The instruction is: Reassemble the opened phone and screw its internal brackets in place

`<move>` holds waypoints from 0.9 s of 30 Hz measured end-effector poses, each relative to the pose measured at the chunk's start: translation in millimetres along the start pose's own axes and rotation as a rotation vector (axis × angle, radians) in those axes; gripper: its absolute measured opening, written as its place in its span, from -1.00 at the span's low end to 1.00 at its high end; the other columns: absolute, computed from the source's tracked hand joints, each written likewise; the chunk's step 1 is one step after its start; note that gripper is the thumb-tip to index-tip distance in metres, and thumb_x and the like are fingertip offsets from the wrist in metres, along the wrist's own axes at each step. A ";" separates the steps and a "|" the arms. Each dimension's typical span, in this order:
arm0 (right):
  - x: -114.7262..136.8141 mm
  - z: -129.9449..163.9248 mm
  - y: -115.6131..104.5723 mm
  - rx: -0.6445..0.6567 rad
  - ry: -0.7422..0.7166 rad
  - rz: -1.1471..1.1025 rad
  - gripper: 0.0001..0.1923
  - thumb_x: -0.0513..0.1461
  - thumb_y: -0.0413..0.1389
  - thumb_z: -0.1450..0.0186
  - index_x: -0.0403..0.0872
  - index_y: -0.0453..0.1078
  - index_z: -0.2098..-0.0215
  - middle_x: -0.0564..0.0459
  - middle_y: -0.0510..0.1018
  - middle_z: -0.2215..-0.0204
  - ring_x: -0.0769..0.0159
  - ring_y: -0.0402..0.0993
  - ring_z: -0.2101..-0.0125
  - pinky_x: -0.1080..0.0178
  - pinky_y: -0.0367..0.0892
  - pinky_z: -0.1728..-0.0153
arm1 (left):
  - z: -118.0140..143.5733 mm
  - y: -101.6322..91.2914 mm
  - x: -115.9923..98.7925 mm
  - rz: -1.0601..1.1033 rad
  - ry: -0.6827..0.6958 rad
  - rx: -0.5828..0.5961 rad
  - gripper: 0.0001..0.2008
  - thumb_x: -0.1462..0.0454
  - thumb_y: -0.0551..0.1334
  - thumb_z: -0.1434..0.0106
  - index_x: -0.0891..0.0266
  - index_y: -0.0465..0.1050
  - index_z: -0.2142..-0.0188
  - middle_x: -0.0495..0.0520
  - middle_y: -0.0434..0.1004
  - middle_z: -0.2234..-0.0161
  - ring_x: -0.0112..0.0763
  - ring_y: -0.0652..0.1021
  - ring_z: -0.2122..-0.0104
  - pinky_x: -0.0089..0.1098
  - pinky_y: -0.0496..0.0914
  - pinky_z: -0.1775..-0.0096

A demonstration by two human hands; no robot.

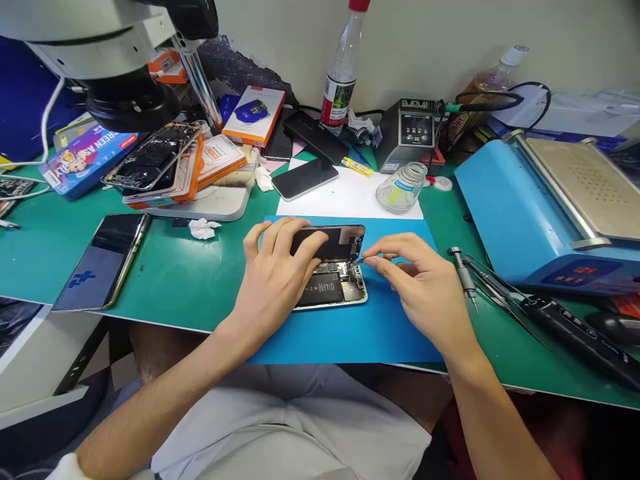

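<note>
An opened phone (pixel 336 288) lies on a blue mat (pixel 350 333) in front of me, its battery and boards exposed. Its black screen panel (pixel 334 240) is lifted along the far side. My left hand (pixel 278 277) rests over the phone's left half, fingers on the lifted screen. My right hand (pixel 419 283) sits to the right, thumb and forefinger pinched together at the phone's upper right corner; whatever is between them is too small to see.
A screwdriver (pixel 463 273), tweezers and a black powered driver (pixel 570 327) lie right of the mat. A blue heating machine (pixel 540 207) stands at the right. Another phone (pixel 103 260) lies at left, a microscope (pixel 125 60) overhead. A glass jar (pixel 403 187), bottle and soldering station stand behind.
</note>
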State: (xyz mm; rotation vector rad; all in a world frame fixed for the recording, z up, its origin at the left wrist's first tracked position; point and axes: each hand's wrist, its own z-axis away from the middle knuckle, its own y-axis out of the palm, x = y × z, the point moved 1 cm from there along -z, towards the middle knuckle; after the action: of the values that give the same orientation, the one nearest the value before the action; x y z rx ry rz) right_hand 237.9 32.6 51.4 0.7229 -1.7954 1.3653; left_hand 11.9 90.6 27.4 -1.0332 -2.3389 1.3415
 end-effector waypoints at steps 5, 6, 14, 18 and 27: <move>10.3 -2.3 5.2 0.111 -0.074 0.161 -0.83 -0.16 0.21 -0.49 0.08 0.68 0.19 0.07 0.71 0.13 0.28 0.57 0.27 0.20 0.48 0.14 | 4.3 3.6 0.1 0.026 0.035 -0.003 -0.81 0.37 0.22 -0.57 0.07 0.55 -0.03 0.22 0.51 -0.35 -0.06 0.47 -0.37 0.02 0.15 -0.38; 10.4 -2.4 5.4 0.124 -0.082 0.189 -0.83 -0.17 0.21 -0.50 0.08 0.68 0.19 0.08 0.71 0.12 0.29 0.57 0.28 0.18 0.49 0.11 | 4.7 4.1 0.3 0.028 0.038 -0.004 -0.81 0.37 0.22 -0.57 0.06 0.57 -0.01 0.20 0.50 -0.36 -0.09 0.47 -0.37 0.01 0.13 -0.39; 6.9 -2.8 8.1 0.152 -0.119 0.293 -0.83 -0.17 0.20 -0.50 0.09 0.67 0.17 0.12 0.72 0.14 0.28 0.58 0.29 0.19 0.46 0.15 | 5.2 4.9 0.4 0.052 0.037 -0.004 -0.75 0.34 0.19 -0.59 0.00 0.66 0.04 0.12 0.45 -0.40 -0.14 0.39 -0.41 0.03 0.03 -0.44; 7.1 -3.1 12.2 0.136 -0.130 0.307 -0.83 -0.17 0.18 -0.51 0.06 0.65 0.15 0.09 0.72 0.13 0.28 0.57 0.32 0.17 0.47 0.14 | 5.6 3.7 -0.4 0.068 0.038 0.009 -0.69 0.36 0.18 -0.58 -0.04 0.70 0.03 0.06 0.38 -0.46 -0.12 0.38 -0.41 0.05 0.04 -0.44; 3.2 -2.5 16.0 0.126 -0.151 0.358 -0.83 -0.16 0.17 -0.52 0.05 0.63 0.11 0.05 0.72 0.13 0.24 0.59 0.27 0.16 0.40 0.23 | 5.8 3.3 -3.2 0.033 0.086 0.048 -0.68 0.39 0.19 -0.56 -0.07 0.68 0.02 0.08 0.33 -0.50 -0.06 0.33 -0.42 0.12 0.18 -0.32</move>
State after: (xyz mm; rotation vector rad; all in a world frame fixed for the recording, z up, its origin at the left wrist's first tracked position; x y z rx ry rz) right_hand 223.9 39.4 45.9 0.6015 -2.0437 1.7084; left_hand 12.6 85.7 21.8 -1.0967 -2.2260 1.3312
